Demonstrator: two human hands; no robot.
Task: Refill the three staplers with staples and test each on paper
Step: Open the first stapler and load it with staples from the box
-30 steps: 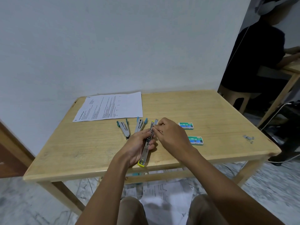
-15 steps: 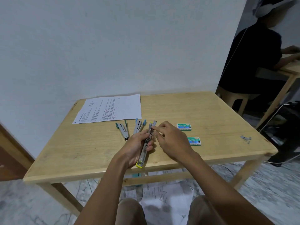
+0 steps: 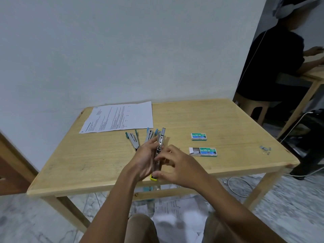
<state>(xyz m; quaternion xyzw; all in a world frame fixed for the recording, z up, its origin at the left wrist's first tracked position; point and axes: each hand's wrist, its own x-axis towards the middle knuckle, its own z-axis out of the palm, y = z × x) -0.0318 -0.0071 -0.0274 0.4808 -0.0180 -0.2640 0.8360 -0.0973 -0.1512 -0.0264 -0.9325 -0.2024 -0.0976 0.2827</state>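
My left hand (image 3: 144, 159) grips a yellow stapler (image 3: 159, 151), opened out flat, metal channel up, its yellow end near the table's front edge. My right hand (image 3: 177, 166) lies against the stapler's near half, fingers curled around it. Two more staplers lie opened on the wooden table (image 3: 87, 160): a teal one (image 3: 132, 139) to the left and a blue one (image 3: 149, 135) partly hidden behind my left hand. A printed paper sheet (image 3: 119, 117) lies at the back left. A shut staple box (image 3: 198, 136) and an open staple box (image 3: 203, 152) sit to the right.
Loose staple strips (image 3: 265, 149) lie near the table's right edge. Papers (image 3: 177, 209) are scattered on the floor under the table, with a cable (image 3: 235, 186) beside them. Another person (image 3: 273, 64) sits at a second table on the far right.
My right hand has slid from the stapler's far tip down toward its near half. The left hand still holds the stapler in the same place.
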